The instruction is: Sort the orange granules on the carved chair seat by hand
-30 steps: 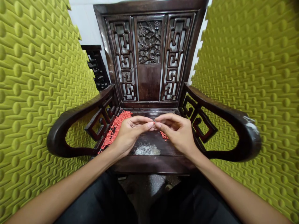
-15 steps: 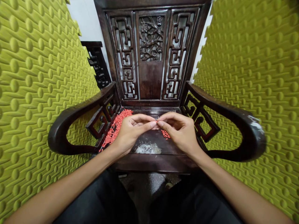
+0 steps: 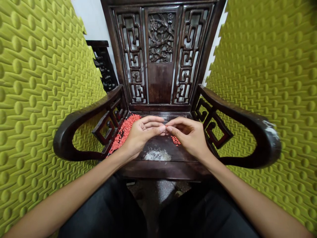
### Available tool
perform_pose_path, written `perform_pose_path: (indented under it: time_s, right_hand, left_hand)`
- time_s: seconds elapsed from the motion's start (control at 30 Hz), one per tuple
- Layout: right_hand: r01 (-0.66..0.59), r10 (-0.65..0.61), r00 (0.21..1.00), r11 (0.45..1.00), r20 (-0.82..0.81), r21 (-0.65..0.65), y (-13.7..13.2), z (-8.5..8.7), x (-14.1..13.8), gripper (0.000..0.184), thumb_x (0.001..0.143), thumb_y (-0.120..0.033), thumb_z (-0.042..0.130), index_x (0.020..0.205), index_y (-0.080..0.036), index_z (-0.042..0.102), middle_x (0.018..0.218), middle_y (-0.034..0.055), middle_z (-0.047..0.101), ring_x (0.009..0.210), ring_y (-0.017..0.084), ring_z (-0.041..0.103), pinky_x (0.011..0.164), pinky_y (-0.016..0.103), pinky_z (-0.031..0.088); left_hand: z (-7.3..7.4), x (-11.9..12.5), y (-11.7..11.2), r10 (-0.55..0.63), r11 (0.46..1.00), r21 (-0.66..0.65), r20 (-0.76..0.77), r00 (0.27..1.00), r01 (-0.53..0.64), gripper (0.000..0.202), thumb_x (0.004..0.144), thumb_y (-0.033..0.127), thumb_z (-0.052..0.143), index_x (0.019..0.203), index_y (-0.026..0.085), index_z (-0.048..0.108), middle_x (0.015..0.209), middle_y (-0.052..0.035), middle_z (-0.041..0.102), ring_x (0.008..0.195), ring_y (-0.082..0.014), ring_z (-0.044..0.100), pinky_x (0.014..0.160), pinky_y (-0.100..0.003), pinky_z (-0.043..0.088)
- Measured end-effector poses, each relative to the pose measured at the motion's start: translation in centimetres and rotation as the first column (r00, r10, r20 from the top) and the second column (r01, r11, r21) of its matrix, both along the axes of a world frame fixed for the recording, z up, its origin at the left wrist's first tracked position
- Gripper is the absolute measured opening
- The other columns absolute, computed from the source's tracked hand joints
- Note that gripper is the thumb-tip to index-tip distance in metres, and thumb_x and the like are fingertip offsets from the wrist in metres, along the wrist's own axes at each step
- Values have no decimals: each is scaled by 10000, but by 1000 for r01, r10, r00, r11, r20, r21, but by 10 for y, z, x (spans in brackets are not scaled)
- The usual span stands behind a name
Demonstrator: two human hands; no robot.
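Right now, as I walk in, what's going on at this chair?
A person works bare-handed over the seat of a dark wooden chair. The right hand seems to pinch a small red piece, and the fingertips of the left hand are right beside it; whether they grip it too is hard to tell. A large spread of red pieces lies at the seat's left, a smaller cluster near the right hand, and pale scraps toward the front.

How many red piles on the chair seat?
2: a larger pile along the left edge of the seat, partly behind the left hand, and a smaller pile beside the right hand. Hands may hide others.
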State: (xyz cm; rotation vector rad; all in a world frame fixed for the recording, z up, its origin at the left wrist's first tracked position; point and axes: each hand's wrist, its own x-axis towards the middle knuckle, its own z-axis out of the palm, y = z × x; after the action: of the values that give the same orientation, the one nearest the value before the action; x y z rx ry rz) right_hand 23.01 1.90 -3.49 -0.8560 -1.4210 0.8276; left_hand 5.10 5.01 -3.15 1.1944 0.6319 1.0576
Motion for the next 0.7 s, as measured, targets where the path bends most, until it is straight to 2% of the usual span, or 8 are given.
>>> perform_pose_path:
  time_s: [0.13,0.2,0.23,0.27,0.3,0.4,0.57,0.7]
  right_hand:
    - [6,-5,1000,999,17,-35,19,-12,10,255,795,-390,849,861,-168,742,791,30,754,705,155,721,702,303,612]
    - [22,-9,995,991,95,-133,34,-24,21,259,776,-371,847,850,-153,728,776,33,748,679,152,715,681,299,601]
    - [39,0,983,977,185,-209,42,-31,29,234,770,-340,839,831,-145,725,751,32,742,657,146,706,670,293,594]
    - [85,11,951,952,310,-293,50,-39,37,176,788,-294,806,821,-139,728,708,26,730,635,141,695,663,284,585]
    - [159,21,898,917,440,-367,57,-47,46,115,813,-250,757,795,-141,724,669,18,718,613,134,683,652,271,574]
    - [290,-15,821,872,571,-395,72,-68,73,67,757,-107,721,695,-133,714,581,25,683,556,141,643,586,260,517]
    - [477,-98,668,817,738,-324,79,-84,95,118,694,-38,711,709,-153,736,668,39,715,660,153,649,642,249,473]
    - [420,-20,616,854,787,-307,79,-88,78,164,729,-63,703,842,-165,762,799,56,756,746,164,674,664,237,467]
  left_hand:
    - [-15,-6,21,-11,998,56,-78,997,16,558,805,341,846,1288,183,616,1012,-72,772,899,-187,742,821,-340,610]
    - [-27,-15,43,64,988,150,-253,965,-26,500,864,423,762,1275,181,612,1073,-99,758,918,-202,732,781,-337,599]
    - [-35,-22,56,115,975,221,-426,897,-20,426,896,423,709,1226,163,640,1083,-114,754,924,-202,724,768,-318,583]
    - [-42,-31,68,169,957,289,-644,746,32,340,917,389,663,1159,151,678,1077,-115,757,921,-191,713,777,-295,563]
    - [-49,-40,80,183,946,292,-841,509,143,285,926,371,637,1118,173,704,1076,-86,764,940,-178,707,813,-275,544]
    - [-68,-67,103,143,967,181,-968,204,180,153,754,271,786,861,169,749,844,-61,768,878,-227,709,807,-291,515]
    - [-84,-86,105,104,985,84,-985,-137,148,159,656,241,851,760,211,735,865,-53,780,1041,-288,713,900,-325,496]
    - [-90,-81,101,55,984,8,-964,-260,176,213,722,276,871,867,185,745,1022,-92,780,1118,-291,699,974,-383,511]
